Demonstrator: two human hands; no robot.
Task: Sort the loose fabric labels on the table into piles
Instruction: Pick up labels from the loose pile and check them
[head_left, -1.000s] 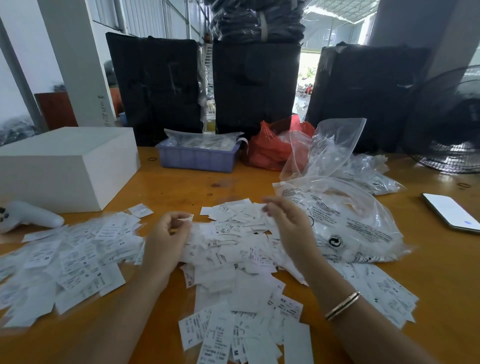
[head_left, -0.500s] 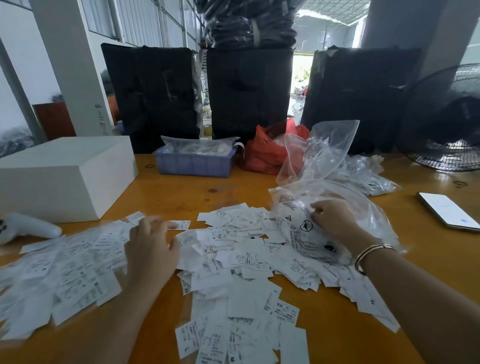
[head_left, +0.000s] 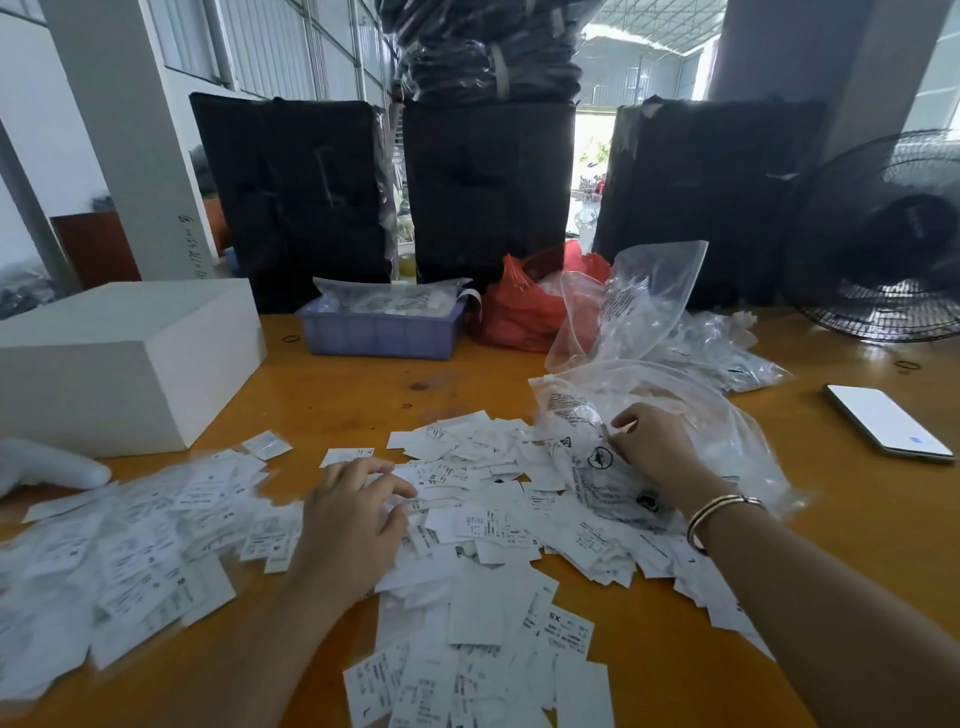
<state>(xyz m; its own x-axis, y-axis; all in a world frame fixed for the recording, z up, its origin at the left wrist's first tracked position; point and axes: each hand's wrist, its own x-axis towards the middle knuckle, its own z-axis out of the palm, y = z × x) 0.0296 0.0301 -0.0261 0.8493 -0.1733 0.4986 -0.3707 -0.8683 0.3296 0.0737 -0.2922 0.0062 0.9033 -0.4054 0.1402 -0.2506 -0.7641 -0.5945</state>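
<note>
Table (head_left: 332, 410): two label piles (head_left: 130, 545).

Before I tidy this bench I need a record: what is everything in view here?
fabric labels: too many to count, white with dark print, middle heap, left heap, strip near edge
table: one, orange-brown wood
clear plastic bag: one, under the right hand; more clear bags behind it
red bag: one, behind the clear bags
crate: one, blue-purple, far middle
white box: one, far left
white device: one, left edge, blurred
phone: one, white, right
fan: one, black, far right
black bundles: three, wrapped, behind the table
left hand: rests on the middle heap
right hand: bangle at wrist, grips the clear plastic bag
</note>
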